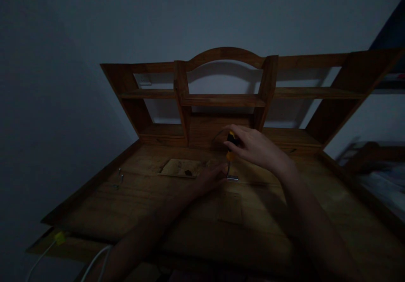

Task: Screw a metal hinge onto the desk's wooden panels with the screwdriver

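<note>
My right hand (249, 145) is wrapped round the yellow and black handle of a screwdriver (232, 147). Its shaft points down, close to upright, with the tip at a small metal hinge (233, 178) on the wooden desktop. Low beside the tip, my left hand (209, 178) has its fingers closed at the hinge's left end, partly in shadow. Whether a screw sits under the tip is too dark to tell. Behind the left hand lies a rough-edged wooden board (177, 167), and a flat wooden piece (230, 208) is in front of the hinge.
A wooden shelf unit (221, 100) rises along the desk's back edge against the wall. Several small metal parts (120, 177) lie on the left. A white cable (41, 256) with a yellow piece (59, 237) is at the front left. A wall socket (144, 81) shows behind the shelves.
</note>
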`<state>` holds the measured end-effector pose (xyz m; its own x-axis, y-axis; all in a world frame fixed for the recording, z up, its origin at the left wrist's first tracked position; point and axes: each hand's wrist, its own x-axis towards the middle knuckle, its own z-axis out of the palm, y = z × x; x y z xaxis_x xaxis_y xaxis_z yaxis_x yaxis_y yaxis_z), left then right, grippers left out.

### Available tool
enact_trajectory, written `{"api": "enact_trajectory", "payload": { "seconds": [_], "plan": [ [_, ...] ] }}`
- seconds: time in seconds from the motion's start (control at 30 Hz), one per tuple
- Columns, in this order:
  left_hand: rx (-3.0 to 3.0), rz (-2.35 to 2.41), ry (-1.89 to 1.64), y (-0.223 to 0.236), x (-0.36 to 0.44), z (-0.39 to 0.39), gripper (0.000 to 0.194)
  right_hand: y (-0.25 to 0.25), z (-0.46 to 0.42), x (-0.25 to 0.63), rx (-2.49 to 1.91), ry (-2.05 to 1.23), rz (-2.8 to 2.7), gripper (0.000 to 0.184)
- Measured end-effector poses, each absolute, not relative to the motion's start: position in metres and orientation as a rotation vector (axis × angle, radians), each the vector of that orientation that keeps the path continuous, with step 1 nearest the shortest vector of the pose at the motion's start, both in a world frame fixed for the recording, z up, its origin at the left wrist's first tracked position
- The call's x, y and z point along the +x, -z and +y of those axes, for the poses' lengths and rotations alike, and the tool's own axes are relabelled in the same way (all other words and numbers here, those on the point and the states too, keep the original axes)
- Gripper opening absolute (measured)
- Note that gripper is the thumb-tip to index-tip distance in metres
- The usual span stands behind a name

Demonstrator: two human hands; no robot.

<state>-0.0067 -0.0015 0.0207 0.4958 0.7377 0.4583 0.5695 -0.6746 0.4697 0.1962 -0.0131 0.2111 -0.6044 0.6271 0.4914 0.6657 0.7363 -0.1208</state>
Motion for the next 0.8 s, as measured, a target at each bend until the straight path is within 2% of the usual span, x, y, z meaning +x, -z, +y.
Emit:
{"api": "enact_trajectory", "payload": {
  "seconds": [0.1, 0.3, 0.5, 0.6, 0.8],
  "plan": [
    [2.511, 1.075, -0.925, -0.020, -0.008, -0.001, 0.061, -0.210, -0.014, 0.192, -1.106, 0.196, -2.394, 0.040],
    [2.522, 1.106, -0.916, -0.019, -0.008, 0.000, 0.059, -0.209, -0.010, 0.200, -0.898, -0.048, -2.458, 0.060],
    [2.524, 1.067, -0.953, -0.021, -0.008, -0.001, 0.062, -0.208, -0.010, 0.197, -1.075, 0.146, -2.409, 0.042],
    [2.509, 1.061, -0.948, -0.021, -0.007, -0.002, 0.064, -0.210, -0.012, 0.197, -1.211, 0.256, -2.395, 0.050],
    [2.482, 1.081, -0.909, -0.022, -0.007, -0.001, 0.056, -0.210, -0.008, 0.206, -0.990, -0.010, -2.457, 0.062]
  ]
}}
